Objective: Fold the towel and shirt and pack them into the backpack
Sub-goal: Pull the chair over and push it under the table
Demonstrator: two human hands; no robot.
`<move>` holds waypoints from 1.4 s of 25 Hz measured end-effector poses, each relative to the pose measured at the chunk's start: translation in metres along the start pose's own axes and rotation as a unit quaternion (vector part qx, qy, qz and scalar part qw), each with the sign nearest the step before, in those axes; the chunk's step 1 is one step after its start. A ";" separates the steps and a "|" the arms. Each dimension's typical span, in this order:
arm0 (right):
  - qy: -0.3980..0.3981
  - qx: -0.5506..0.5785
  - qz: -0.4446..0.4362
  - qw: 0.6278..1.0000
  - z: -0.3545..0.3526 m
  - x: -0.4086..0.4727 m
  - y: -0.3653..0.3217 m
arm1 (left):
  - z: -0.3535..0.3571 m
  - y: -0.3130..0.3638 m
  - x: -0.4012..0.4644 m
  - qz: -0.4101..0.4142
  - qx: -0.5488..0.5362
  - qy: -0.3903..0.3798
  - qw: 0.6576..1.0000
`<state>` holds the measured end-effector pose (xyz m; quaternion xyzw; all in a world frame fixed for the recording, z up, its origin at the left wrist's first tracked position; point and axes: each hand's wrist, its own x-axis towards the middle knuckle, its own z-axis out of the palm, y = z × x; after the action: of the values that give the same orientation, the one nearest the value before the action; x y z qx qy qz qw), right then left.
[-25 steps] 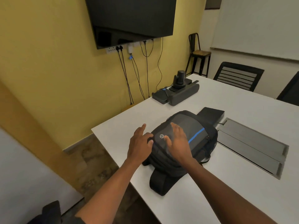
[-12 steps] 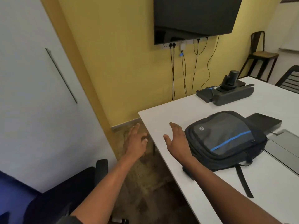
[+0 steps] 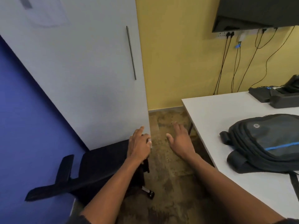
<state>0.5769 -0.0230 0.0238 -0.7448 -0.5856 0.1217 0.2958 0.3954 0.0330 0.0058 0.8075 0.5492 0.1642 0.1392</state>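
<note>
Black backpack (image 3: 265, 143) lies flat on the white table (image 3: 226, 110) at right, zipped as far as we can see, one strap hanging off the near edge. Neither towel nor shirt is in view; we cannot say where they are.

Our left hand (image 3: 139, 145) is over the dark chair (image 3: 103, 160) at left, fingers loosely spread, holding nothing; it may be touching the seat edge, unclear. Our right hand (image 3: 181, 141) hovers over the floor between chair and table, palm open, empty.

Risks, as we judge them:
- Both hands are well apart from the backpack and our view is turned away from it; if the cloth items are not on or near the chair, we lose time searching.
- Chair is on casters; leaning on it could roll it away.
- Backpack appears closed, so packing will stall unless we unzip it first.
- Hanging strap could snag and drag the backpack off the table.
</note>
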 end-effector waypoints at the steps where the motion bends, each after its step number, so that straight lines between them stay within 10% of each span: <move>1: -0.008 -0.003 -0.008 1.000 0.013 -0.007 -0.016 | -0.006 -0.020 -0.010 -0.013 0.004 -0.001 1.000; 15: -0.277 -0.094 -0.201 0.935 0.172 -0.060 -0.120 | -0.034 -0.192 -0.115 -0.181 0.021 -0.116 0.976; 35: -0.280 -0.239 -0.193 0.910 0.225 -0.038 -0.151 | -0.080 -0.336 -0.155 -0.217 0.084 -0.131 0.964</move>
<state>0.3268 0.0293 -0.0734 -0.6012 -0.7882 0.1221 -0.0493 0.0262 0.0125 -0.0755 0.6926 0.6998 -0.0237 0.1733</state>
